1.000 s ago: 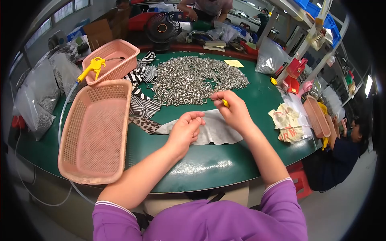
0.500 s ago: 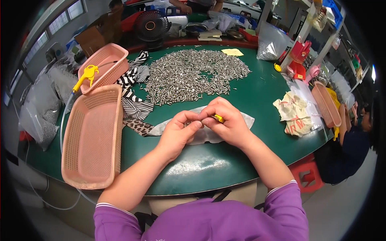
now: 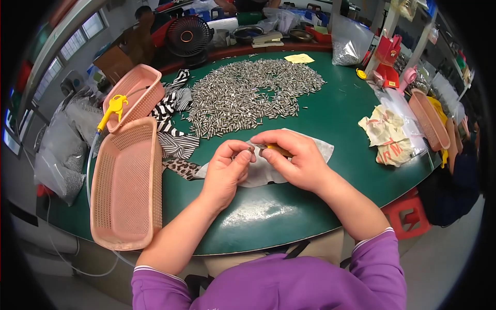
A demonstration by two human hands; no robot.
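Observation:
My left hand (image 3: pixel 226 169) pinches a small metal pin (image 3: pixel 251 150) between thumb and fingertips; it looks like those in the pile. Close beside it, my right hand (image 3: pixel 297 159) is closed around a small tool with a yellow handle (image 3: pixel 279 150). The tool's grey end points at the left fingertips; its exact kind is hidden by my fingers. Below both hands a pale grey cloth (image 3: pixel 262 174) lies on the green table (image 3: pixel 330 124). Beyond them spreads a broad heap of short silvery metal pins (image 3: pixel 248 93).
Two pink plastic baskets (image 3: pixel 126 188) stand at the left, with a yellow air gun (image 3: pixel 117 106) lying across the far one. Patterned cloth strips (image 3: pixel 178 144) lie beside them. A crumpled cream cloth (image 3: pixel 386 134) is at the right, a black fan (image 3: pixel 188 36) at the back.
My hands have parted slightly, so a gap shows between the left fingertips and the tool. The tool has turned in my right hand. The whole view has shifted a little.

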